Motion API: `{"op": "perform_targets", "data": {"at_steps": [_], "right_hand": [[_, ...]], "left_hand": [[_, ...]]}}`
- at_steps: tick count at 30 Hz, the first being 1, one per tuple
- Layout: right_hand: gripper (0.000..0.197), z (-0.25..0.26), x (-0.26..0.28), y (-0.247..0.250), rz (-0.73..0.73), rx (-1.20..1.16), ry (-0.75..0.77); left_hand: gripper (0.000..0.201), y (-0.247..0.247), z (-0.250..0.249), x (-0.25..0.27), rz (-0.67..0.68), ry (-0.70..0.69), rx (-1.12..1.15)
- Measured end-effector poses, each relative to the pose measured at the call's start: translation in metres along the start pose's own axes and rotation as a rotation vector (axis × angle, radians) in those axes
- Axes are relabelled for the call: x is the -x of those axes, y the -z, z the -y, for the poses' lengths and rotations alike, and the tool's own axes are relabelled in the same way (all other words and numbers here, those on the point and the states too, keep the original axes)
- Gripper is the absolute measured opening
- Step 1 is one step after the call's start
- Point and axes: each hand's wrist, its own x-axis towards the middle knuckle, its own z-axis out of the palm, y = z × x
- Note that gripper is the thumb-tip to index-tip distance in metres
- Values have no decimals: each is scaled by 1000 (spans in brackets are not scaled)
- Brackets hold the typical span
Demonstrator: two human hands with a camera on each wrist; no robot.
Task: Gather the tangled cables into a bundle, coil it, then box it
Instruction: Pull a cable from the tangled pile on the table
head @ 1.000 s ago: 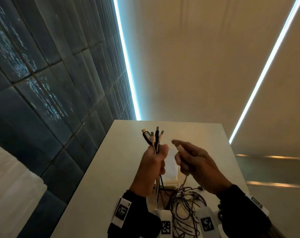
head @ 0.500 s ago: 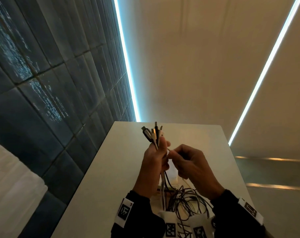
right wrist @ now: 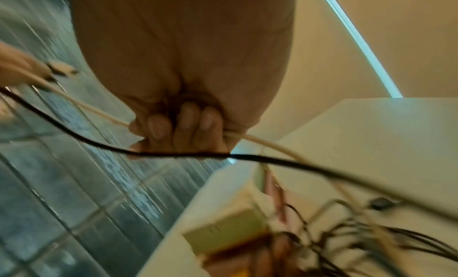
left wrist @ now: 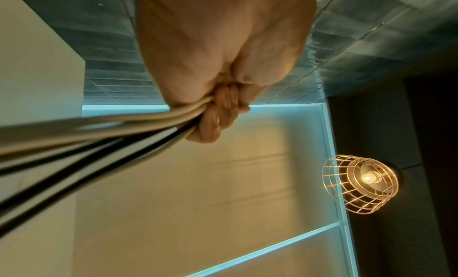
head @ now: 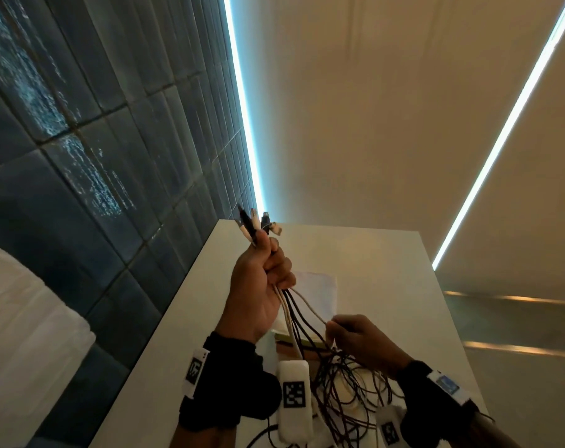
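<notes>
**Cables held up, one strand drawn aside**

We see the left hand (head: pixel 258 292) raised above the table (head: pixel 387 286), its fingers curled tight round a bunch of cables (head: pixel 294 315), white and dark together. The plugs (head: pixel 258 223) stick up out of the fist; which kinds they are we cannot make out. Lower down and to the right, the right hand (head: pixel 361 341) closes its fingers round a single white cable (head: pixel 310 305) that runs up to the left fist. Below both hands the loose lengths lie tangled on the table, partly hidden behind the wrist cameras (head: pixel 294 399). The box (right wrist: pixel 223 234) sits beside the tangle, blurred in the right wrist view, mostly covered in the head view.
</notes>
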Motion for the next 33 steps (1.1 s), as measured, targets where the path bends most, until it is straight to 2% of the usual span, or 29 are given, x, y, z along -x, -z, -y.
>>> {"op": "perform_targets", "data": {"at_steps": [4, 8, 10, 13, 16, 19, 23, 29, 33], "right_hand": [[30, -42, 3, -2, -76, -16, -147], [22, -33, -7, 8, -314, -46, -240], [20, -8, -9, 14, -410, -206, -176], [16, 43, -2, 16, -389, -425, 50], [15, 83, 9, 8, -279, -416, 278], [15, 93, 15, -1, -179, -302, 370], [22, 71, 14, -1, -112, -413, 242], [26, 16, 13, -13, -34, -376, 1], [24, -37, 17, -16, -65, -254, -162]], "left_hand": [[33, 6, -7, 1, 13, -23, -33], [34, 5, 1, 6, -65, 13, -31], [33, 2, 6, 7, -103, 44, -84], [27, -2, 13, 6, -163, 106, -189], [24, -5, 17, 7, -170, 147, -272], [31, -9, 13, 11, -88, 171, -204], [38, -9, 2, 12, 45, 130, 124], [33, -2, 0, 5, 105, 56, 201], [34, 2, -3, 5, 99, 27, 161]]}}
